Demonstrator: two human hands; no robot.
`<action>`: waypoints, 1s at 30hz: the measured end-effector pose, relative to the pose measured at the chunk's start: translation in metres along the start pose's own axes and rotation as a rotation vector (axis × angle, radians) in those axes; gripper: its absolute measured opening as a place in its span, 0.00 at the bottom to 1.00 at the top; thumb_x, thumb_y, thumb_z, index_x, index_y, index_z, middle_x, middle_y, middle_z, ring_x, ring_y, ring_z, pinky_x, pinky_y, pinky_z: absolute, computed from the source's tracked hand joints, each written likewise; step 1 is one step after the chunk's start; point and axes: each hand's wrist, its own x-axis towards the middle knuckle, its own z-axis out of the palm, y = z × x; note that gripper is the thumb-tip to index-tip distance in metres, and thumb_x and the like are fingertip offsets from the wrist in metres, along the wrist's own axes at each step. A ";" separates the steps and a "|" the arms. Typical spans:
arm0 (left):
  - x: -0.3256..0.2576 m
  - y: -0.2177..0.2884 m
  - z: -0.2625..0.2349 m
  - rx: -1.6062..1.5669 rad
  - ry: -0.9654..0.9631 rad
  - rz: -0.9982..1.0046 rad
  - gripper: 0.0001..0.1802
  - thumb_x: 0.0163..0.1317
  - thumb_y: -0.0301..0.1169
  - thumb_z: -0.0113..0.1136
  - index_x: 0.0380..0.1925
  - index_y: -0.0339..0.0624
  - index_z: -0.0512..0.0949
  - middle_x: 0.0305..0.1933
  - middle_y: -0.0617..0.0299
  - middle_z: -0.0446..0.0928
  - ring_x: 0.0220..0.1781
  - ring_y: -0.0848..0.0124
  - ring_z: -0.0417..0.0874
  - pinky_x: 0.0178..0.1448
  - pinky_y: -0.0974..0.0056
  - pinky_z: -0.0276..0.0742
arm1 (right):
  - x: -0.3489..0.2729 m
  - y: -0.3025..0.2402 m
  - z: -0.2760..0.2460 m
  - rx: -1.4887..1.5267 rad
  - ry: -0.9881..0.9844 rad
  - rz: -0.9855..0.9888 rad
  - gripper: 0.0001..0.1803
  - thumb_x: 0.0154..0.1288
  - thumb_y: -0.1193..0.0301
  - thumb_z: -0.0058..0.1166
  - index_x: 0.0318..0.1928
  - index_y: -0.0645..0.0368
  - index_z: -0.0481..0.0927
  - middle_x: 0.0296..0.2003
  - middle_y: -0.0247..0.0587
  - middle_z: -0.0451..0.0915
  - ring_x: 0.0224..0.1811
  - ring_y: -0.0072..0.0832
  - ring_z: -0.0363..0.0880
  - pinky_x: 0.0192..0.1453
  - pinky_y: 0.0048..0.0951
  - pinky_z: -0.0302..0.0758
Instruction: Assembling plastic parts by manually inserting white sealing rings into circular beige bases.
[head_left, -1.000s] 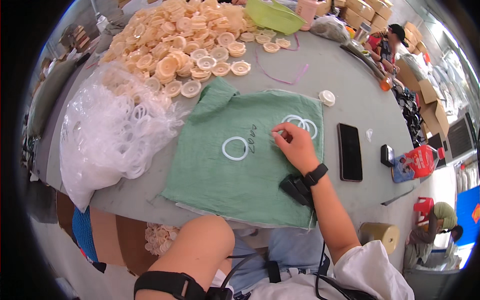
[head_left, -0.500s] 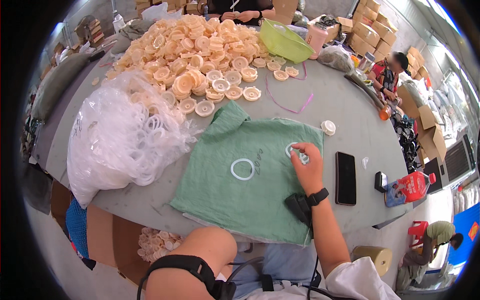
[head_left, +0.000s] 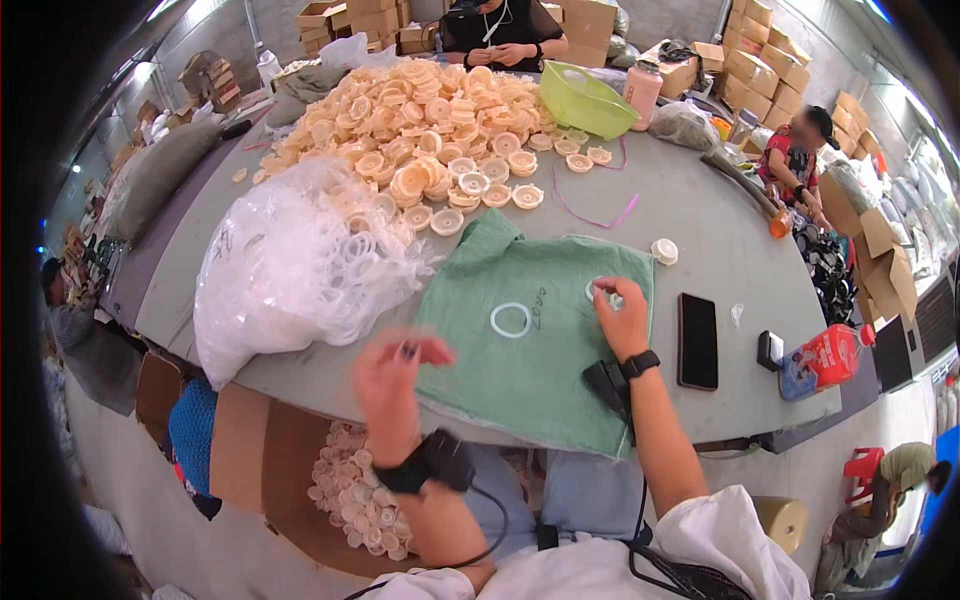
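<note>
My right hand (head_left: 624,318) is over the right side of a green woven cloth (head_left: 480,370), thumb and fingertips pinched at a small white ring (head_left: 592,288) that the fingers partly cover. Another white ring (head_left: 511,321) lies flat mid-cloth. My left hand (head_left: 390,390) is raised beside the cloth's near left edge, in front of the table. Motion smears its fingers, so I cannot tell if they hold anything. Left of the cloth sits a clear plastic bag (head_left: 270,290) full of white rings. Behind it rises a heap of peach-coloured round plastic caps (head_left: 430,110).
A phone (head_left: 697,341), a small black case (head_left: 770,350) and a red bottle (head_left: 828,362) lie at right. One white cap (head_left: 664,252) sits by the cloth's corner. A green basket (head_left: 588,100) and pink bottle (head_left: 642,90) stand behind. Below the table is a box of caps (head_left: 350,490).
My left arm has come up from below, its hand now near the cloth's left edge. My right hand stays at the small ring. The whole view has shifted with my head.
</note>
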 end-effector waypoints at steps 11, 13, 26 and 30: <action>-0.032 -0.113 0.000 1.433 -0.254 -0.101 0.39 0.55 0.49 0.58 0.65 0.47 0.59 0.67 0.51 0.59 0.69 0.53 0.56 0.68 0.42 0.48 | -0.061 -0.041 -0.086 -0.174 0.021 -0.079 0.14 0.52 0.74 0.58 0.42 0.57 0.78 0.45 0.43 0.78 0.50 0.40 0.73 0.57 0.36 0.67; -0.028 -0.115 -0.006 1.345 -0.196 -0.087 0.38 0.56 0.50 0.56 0.64 0.48 0.59 0.68 0.53 0.60 0.70 0.53 0.55 0.68 0.39 0.47 | -0.076 -0.037 -0.102 -0.221 0.063 -0.042 0.14 0.51 0.74 0.59 0.41 0.58 0.78 0.43 0.42 0.79 0.47 0.39 0.74 0.54 0.36 0.68; -0.039 -0.108 -0.006 1.216 -0.130 -0.005 0.29 0.55 0.43 0.57 0.57 0.48 0.69 0.63 0.57 0.67 0.67 0.55 0.61 0.69 0.44 0.48 | -0.046 -0.036 -0.069 -0.051 -0.054 0.068 0.16 0.51 0.74 0.58 0.43 0.56 0.79 0.39 0.41 0.78 0.41 0.34 0.75 0.50 0.33 0.71; -0.039 -0.106 0.003 1.214 -0.120 0.038 0.25 0.53 0.39 0.59 0.52 0.47 0.73 0.61 0.57 0.69 0.65 0.55 0.62 0.68 0.44 0.51 | -0.018 -0.017 -0.046 -0.131 -0.101 0.014 0.17 0.51 0.73 0.60 0.44 0.57 0.78 0.42 0.45 0.78 0.45 0.39 0.75 0.51 0.35 0.71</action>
